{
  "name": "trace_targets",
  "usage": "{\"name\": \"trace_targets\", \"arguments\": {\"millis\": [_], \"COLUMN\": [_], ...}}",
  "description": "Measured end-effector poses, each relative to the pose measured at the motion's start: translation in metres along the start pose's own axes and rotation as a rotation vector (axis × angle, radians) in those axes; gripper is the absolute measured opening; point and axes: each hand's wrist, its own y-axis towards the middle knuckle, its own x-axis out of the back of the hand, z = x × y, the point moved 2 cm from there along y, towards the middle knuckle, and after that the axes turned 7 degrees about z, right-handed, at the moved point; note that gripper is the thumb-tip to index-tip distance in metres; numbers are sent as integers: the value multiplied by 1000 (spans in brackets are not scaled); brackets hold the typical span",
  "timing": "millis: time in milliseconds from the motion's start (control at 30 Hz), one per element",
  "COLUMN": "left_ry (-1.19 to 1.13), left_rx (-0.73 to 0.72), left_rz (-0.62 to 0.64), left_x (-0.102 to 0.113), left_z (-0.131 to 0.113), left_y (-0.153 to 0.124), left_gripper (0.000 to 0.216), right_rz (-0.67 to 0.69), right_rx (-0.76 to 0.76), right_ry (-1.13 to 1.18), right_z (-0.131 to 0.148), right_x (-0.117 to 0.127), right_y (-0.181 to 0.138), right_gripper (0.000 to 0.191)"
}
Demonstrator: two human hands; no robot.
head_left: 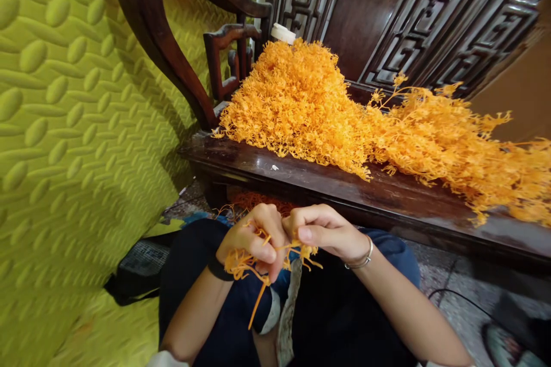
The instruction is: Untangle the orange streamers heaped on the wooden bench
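Note:
My left hand [258, 238] and my right hand [325, 232] meet above my lap, fingers closed, knuckles touching or nearly so. Thin orange plastic strands with small curled tips, like an artificial flower sprig [238, 262], stick out below my left fingers, and one stem hangs down. My right thumb and fingers pinch another orange sprig [306, 253]. Whether the two pieces are joined is hidden by the fingers. Beyond my hands, a large heap of similar orange sprigs [297, 103] lies on a dark wooden bench [267, 167].
More loose sprigs [465, 137] spread along the bench to the right. A carved wooden backrest [370, 11] rises behind, and a curved armrest [155, 28] stands at left beside a yellow-green padded wall [64, 126]. Orange strands [262, 200] lie under the bench. A black cable [460, 296] crosses the floor.

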Motion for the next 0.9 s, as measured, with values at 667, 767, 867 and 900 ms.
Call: {"name": "trace_targets", "arguments": {"millis": [667, 767, 867, 900], "left_ry": [-506, -492, -458, -441], "left_rx": [-328, -332, -338, -335], "left_rz": [-393, -362, -340, -341], "left_x": [7, 6, 5, 5], "left_z": [-18, -18, -19, -19], "left_y": [24, 25, 24, 24], "left_gripper": [22, 26, 31, 33], "right_rz": [-1020, -1045, -990, -934], "right_rx": [219, 178, 247, 271], "right_ry": [-1401, -1493, -1312, -1206], "right_z": [70, 69, 62, 58], "right_x": [118, 113, 83, 70], "right_y": [-21, -21, -19, -18], "right_gripper": [34, 48, 27, 16]}}
